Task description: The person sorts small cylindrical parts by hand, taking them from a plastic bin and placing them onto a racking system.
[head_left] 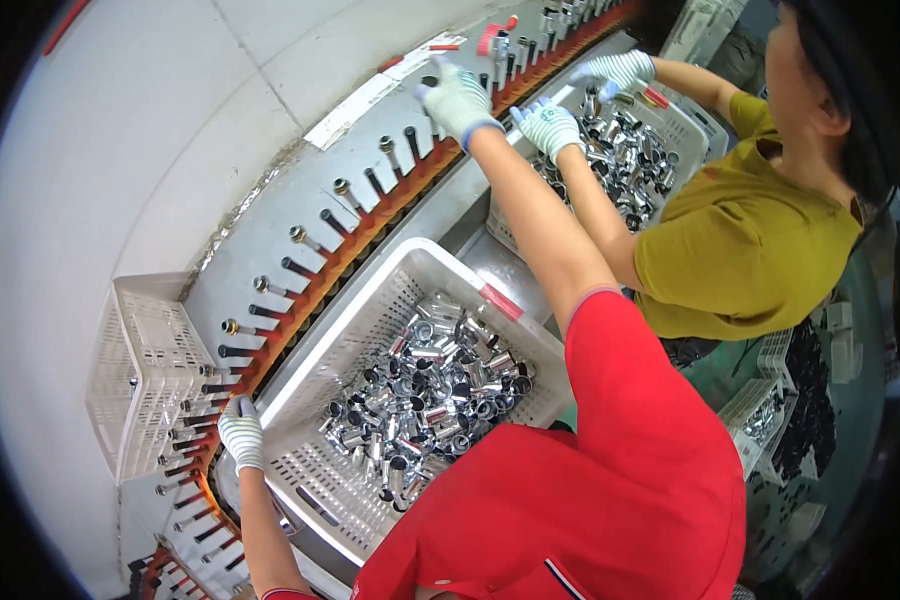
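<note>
My right hand (458, 103), in a pale knit glove, reaches forward over the curved line of upright pegs (412, 145). Its fingers are curled beside a dark, round-ended piece (429, 81); the grip itself is hidden. My left hand (241, 436), gloved with grey stripes, is at the near left stretch of the line, fingers bent in among the pegs. What it pinches, if anything, does not show. Between my arms stands a white slotted basket (310, 400) with many short chrome tubes (425, 390) heaped in it. Some pegs are bare and black; others carry metal fittings (342, 188).
A co-worker in an olive shirt (750, 240) stands at the right, both gloved hands over another basket (685, 130) of chrome tubes. An upturned white crate (150, 350) leans beyond the line at left. A red brush (490, 38) lies at the far side. Crates (755, 410) stand on the green floor.
</note>
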A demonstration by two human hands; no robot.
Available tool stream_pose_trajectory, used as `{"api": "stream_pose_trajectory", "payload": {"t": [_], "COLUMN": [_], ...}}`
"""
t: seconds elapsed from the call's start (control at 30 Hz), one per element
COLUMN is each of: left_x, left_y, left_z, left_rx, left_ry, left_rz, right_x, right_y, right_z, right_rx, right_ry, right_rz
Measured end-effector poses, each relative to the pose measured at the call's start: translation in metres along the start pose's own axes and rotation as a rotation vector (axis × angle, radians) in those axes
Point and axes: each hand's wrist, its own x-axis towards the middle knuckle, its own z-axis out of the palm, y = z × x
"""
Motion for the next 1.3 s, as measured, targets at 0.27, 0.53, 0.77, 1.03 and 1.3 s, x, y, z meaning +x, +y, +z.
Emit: {"api": "stream_pose_trajectory", "payload": {"t": [0.27,0.53,0.77,1.03,1.3], "left_x": [0.002,0.007,0.010,0.007,0.007], "left_y": [0.003,-0.012,-0.020,0.007,-0.014], "left_z": [0.000,0.005,0.008,-0.004,0.000], "left_rx": [-0.033,-0.005,0.066,-0.073,0.053], "left_ry": [-0.014,-0.004,-0.004,-0.034,-0.004], "left_rz": [0.002,0.020,0.012,-0.022,0.030], "right_x": [-0.020,-0.240,-0.176,-0.012,-0.059], "right_y": [-0.041,-0.088,-0.070,-0.045,-0.065], "right_z": [0.020,-0.032,-0.011,0.022,0.091], "right_rx": [-0.137,0.153,0.278,-0.110,0.434], "right_ry": [-0.345,-0.851,-0.491,-0.057,-0.023], "right_rz": [-0.115,-0.369,-0.218,-0.121,-0.143]}}
